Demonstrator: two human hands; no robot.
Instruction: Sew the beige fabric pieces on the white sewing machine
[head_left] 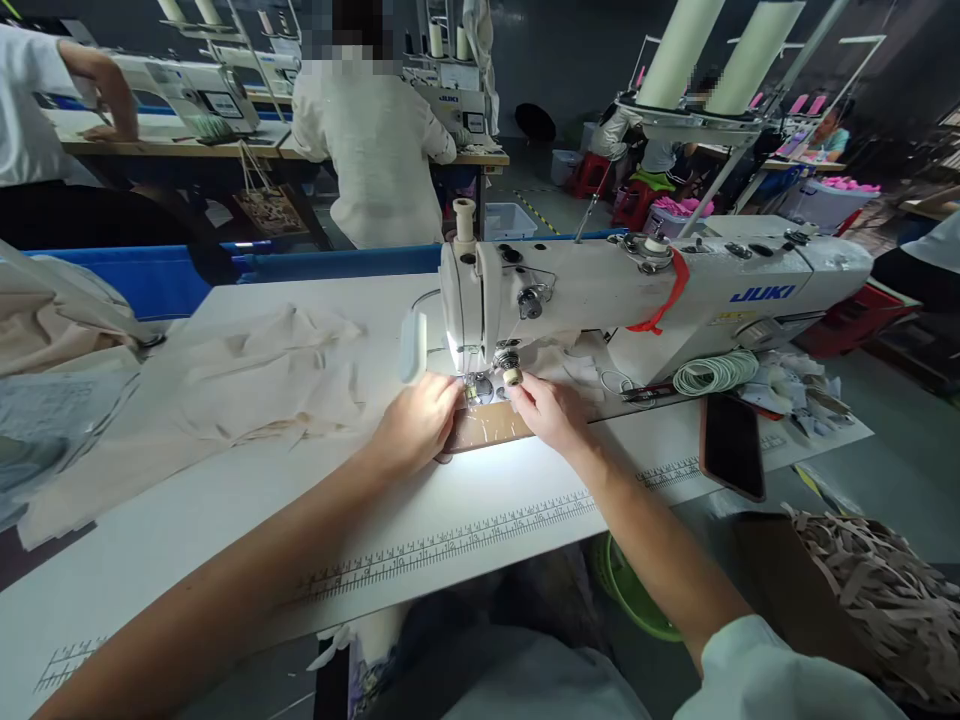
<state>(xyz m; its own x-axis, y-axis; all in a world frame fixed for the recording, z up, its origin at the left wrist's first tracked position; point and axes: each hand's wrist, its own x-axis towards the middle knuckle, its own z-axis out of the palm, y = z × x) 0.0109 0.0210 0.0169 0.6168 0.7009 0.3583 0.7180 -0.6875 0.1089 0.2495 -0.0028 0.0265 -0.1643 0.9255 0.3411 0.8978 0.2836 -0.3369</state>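
A white JUKI sewing machine (675, 285) stands before me, its lit needle and presser foot (478, 388) between my hands. My left hand (418, 422) is closed, fingers pressed together just left of the foot; what they hold, if anything, is hidden. Close to the foot's right side, my right hand (553, 412) has thumb and fingertips together beside a small round knob (512, 376); I cannot make out what is in them. Beige fabric (277, 385) spreads over the table to the left. More beige cloth (574, 358) lies behind my right hand. A tan plate (491, 427) shows below the needle.
A phone (731, 445), coiled pale cord (716, 373) and scraps (799, 385) lie at the right. A printed ruler (480, 535) runs along the white table's front. A box of fabric strips (877, 590) and a green basket (637, 590) stand below. Co-workers sit beyond.
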